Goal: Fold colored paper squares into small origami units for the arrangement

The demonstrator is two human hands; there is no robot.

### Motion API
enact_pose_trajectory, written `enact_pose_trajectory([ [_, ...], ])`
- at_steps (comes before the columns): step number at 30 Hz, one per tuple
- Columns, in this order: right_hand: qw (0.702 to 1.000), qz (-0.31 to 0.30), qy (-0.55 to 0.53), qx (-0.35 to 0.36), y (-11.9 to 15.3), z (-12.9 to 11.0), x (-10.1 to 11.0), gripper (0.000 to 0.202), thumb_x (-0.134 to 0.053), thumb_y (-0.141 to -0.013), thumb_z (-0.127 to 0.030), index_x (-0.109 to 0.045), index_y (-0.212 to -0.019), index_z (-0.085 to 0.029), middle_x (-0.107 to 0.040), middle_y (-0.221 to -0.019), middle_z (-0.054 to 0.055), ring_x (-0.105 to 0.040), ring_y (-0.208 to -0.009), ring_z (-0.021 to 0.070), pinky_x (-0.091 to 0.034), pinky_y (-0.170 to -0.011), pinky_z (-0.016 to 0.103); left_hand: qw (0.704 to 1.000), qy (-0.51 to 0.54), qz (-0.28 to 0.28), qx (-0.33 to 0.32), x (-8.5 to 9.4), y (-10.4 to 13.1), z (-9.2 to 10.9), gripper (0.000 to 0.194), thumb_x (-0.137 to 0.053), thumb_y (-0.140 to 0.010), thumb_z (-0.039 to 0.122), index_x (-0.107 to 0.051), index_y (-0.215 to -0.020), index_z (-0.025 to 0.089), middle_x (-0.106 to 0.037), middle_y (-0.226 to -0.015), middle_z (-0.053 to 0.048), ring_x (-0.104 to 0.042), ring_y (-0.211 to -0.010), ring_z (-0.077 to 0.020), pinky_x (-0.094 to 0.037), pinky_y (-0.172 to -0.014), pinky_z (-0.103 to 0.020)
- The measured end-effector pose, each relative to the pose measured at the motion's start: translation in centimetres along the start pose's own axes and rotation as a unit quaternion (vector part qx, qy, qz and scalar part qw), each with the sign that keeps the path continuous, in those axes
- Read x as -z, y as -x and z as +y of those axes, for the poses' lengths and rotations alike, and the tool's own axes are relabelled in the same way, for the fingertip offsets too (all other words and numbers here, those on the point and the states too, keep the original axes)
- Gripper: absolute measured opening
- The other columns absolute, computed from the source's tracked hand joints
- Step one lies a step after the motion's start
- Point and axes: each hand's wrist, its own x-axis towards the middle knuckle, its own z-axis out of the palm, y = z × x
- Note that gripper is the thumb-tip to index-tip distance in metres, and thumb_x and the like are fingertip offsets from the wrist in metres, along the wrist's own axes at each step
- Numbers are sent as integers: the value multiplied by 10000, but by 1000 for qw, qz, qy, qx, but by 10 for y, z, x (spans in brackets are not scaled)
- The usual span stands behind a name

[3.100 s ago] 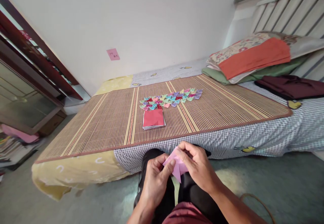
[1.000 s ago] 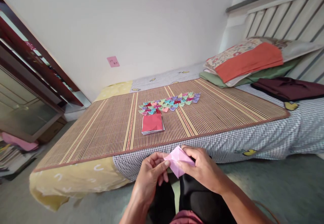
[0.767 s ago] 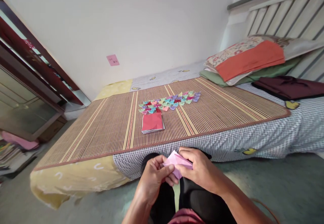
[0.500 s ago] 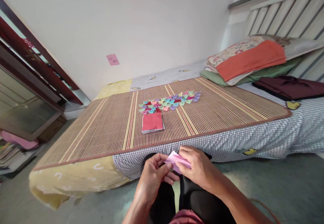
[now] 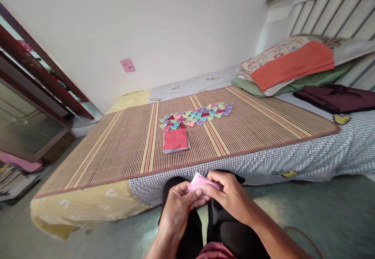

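A folded pink paper (image 5: pixel 199 182) with a pointed top is held between my two hands, above my knees and in front of the bed's edge. My left hand (image 5: pixel 181 204) pinches its lower left part, thumb on the near face. My right hand (image 5: pixel 228 192) grips its right side, with the thumb pressed near the middle. Beyond them, a stack of square sheets with a red one on top (image 5: pixel 175 140) lies on the striped mat (image 5: pixel 125 149). Several small folded papers in many colours (image 5: pixel 199 114) stand in rows just behind the stack.
Pillows with an orange cover (image 5: pixel 295 63) and a dark maroon cloth (image 5: pixel 336 98) lie at the bed's right end. A pink note (image 5: pixel 128 65) is on the wall. At the left is a glass-fronted cabinet (image 5: pixel 26 118).
The pink paper now shows a pointed, flatter face. My left fingers have closed in beneath it, and both hands are nearer each other. The view has shifted slightly.
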Motion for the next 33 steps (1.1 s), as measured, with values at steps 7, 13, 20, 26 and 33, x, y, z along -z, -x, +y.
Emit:
enact_pose_trajectory([
  [7, 998, 46, -21, 22, -3, -1, -5, 282, -585, -1012, -292, -535, -746, -211, -492, -667, -49, -465, -606, 128, -384, -593, 253, 996, -79, 34, -37, -3, -2, 0, 427, -1026, -571, 449, -775, -688, 124, -797, -636, -78, -726, -555, -129, -566, -575, -171],
  [13, 994, 89, -22, 57, -1, -3, -6, 118, -587, -1031, -255, -631, -928, -216, -663, -789, -10, -624, -701, 153, -498, -671, 253, 992, -94, 56, -62, -2, -2, -1, 409, -1015, -575, 467, -793, -690, 143, -797, -627, -70, -708, -553, -129, -559, -585, -185],
  [20, 970, 170, 39, 171, -1, -10, -6, 92, -608, -999, -147, -606, -998, -239, -670, -943, 35, -678, -892, 199, -562, -813, 307, 986, -125, 58, -97, -1, 0, -2, 389, -990, -613, 494, -813, -706, 160, -807, -653, -70, -726, -596, -167, -575, -617, -227],
  [26, 975, 147, 36, 162, -1, -11, -5, 140, -598, -979, -109, -616, -957, -246, -692, -1008, 61, -698, -980, 226, -574, -869, 346, 983, -137, 57, -109, -4, 1, -4, 355, -987, -632, 462, -818, -708, 159, -812, -667, -72, -730, -605, -180, -578, -622, -238],
  [33, 987, 130, -11, 90, -1, -11, -4, 169, -582, -959, -133, -560, -828, -238, -667, -788, -6, -619, -719, 164, -508, -697, 264, 981, -150, 57, -106, -7, 2, -2, 367, -990, -616, 479, -824, -701, 163, -800, -643, -67, -720, -595, -178, -570, -615, -234],
])
